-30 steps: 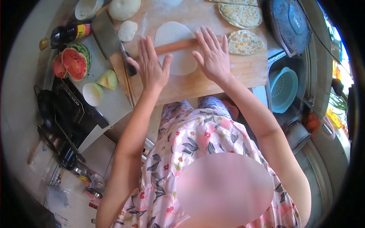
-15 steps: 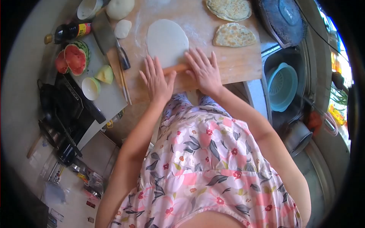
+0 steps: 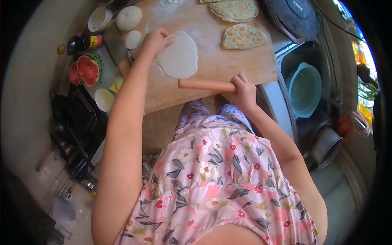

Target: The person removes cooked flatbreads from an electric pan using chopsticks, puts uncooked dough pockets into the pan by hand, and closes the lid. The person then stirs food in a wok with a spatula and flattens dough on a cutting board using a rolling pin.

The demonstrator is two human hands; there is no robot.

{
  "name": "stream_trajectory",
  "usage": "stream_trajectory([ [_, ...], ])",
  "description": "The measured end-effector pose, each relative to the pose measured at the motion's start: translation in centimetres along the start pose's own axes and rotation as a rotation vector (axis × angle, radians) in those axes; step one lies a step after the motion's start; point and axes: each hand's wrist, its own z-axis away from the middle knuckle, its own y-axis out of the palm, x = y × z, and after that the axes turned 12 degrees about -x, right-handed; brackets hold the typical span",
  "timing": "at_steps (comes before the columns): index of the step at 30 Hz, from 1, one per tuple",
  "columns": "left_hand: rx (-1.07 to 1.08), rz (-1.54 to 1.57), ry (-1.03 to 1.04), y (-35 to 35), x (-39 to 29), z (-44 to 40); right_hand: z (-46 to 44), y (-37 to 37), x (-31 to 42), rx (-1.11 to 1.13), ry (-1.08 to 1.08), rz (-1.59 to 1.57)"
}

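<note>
A flat, rolled-out dough sheet (image 3: 179, 57) lies on the floured wooden board (image 3: 163, 96). My left hand (image 3: 156, 41) reaches over its upper left edge, with the fingertips closed on the rim of the dough. Near the board's front edge, my right hand (image 3: 244, 92) is wrapped round one end of a wooden rolling pin (image 3: 206, 85). The pin points left, just below the dough sheet, apart from it. A small dough piece (image 3: 133, 40) and a larger dough ball (image 3: 129, 18) sit to the left of my left hand.
Cooked flatbreads (image 3: 244, 36) lie at the board's right. Beyond are a dark electric pan (image 3: 292, 18) and a sink with a turquoise basin (image 3: 304, 90). Left stand a cleaver (image 3: 115, 44), a sauce bottle (image 3: 83, 44), cut watermelon (image 3: 89, 69) and bowls (image 3: 104, 100).
Both hands were flat on the rolling pin. My left hand has moved up to the dough's edge; my right hand has shifted right and down, gripping the pin's end, clear of the dough.
</note>
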Motion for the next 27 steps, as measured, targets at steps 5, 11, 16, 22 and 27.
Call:
stream_trajectory([
  [5,-0.307,-0.058,0.327,-0.7,0.4,6.4,-2.8,1.9,2.8,-0.054,0.228,-0.226],
  [11,-0.253,0.076,0.323,-3.3,-4.5,16.5,-5.4,8.0,4.3,-0.220,-0.041,-0.404],
  [16,-0.185,0.421,0.071,-5.4,-6.0,19.5,-6.1,4.7,3.7,0.290,0.292,-0.843],
  [22,-0.171,0.724,0.035,-6.3,-3.9,17.5,-11.8,-0.2,5.7,0.411,0.021,-0.695],
  [27,-0.230,0.284,0.087,-8.1,-8.0,17.2,-11.4,4.2,4.1,0.466,0.054,-0.645],
])
